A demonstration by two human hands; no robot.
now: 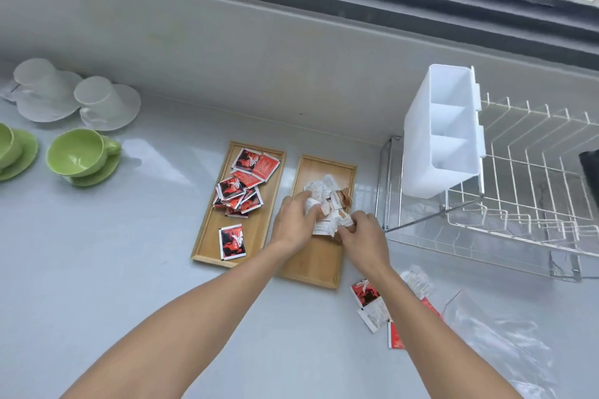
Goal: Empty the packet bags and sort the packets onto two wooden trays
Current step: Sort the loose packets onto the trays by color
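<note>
Two wooden trays lie side by side on the counter. The left tray [207, 236] carries several red and black packets [241, 185]. The right tray [319, 262] carries a heap of white and brown packets [327, 194]. My left hand [293, 220] and my right hand [364, 236] are both over the right tray, their fingers curled round white packets at the near edge of the heap. A few loose red and white packets [371, 303] lie on the counter to the right of my right forearm, beside an empty clear plastic bag [496, 343].
A wire dish rack [518, 204] with a white divided caddy [444, 133] stands at the right. Green cups on saucers [81, 155] and white cups on saucers [97, 100] stand at the left. A wall and window ledge run along the back.
</note>
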